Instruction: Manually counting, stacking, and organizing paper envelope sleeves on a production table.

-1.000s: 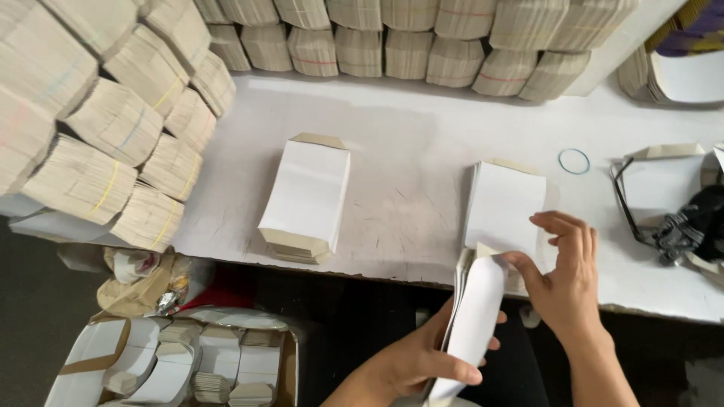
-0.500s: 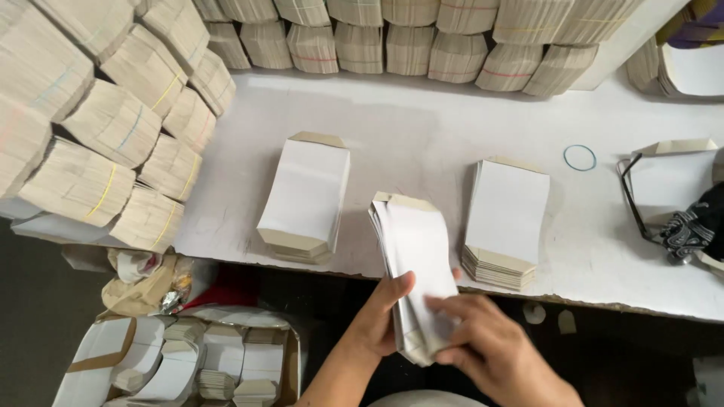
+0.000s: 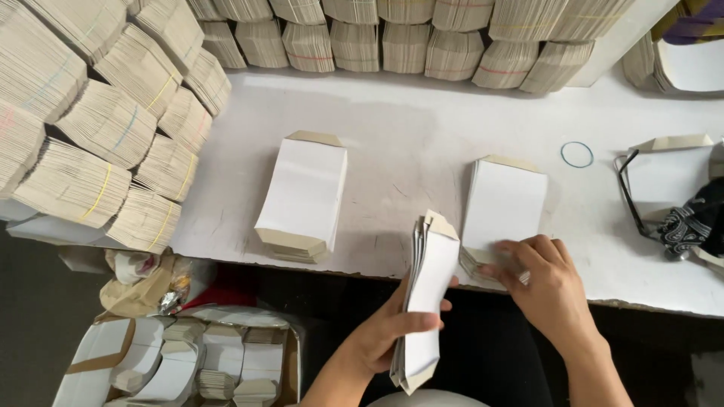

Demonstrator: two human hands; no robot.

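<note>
Now your left hand [image 3: 392,332] is gripping a sheaf of white envelopes [image 3: 428,294] upright at the counter [image 3: 422,136] edge, no longer lying flat under both hands as half a second ago. Your right hand [image 3: 547,290] is now resting, fingers spread, on the near end of the right envelope stack [image 3: 504,200]. Another stack [image 3: 305,192] is lying to the left. Banded bundles [image 3: 105,128] are lining the counter's left and back edges; a blue rubber band [image 3: 577,154] is lying beyond.

White envelopes [image 3: 428,294] with tan flaps; white table [image 3: 407,128]; blue rubber band [image 3: 577,154] at right; black-and-white patterned cloth [image 3: 690,222] far right.
</note>
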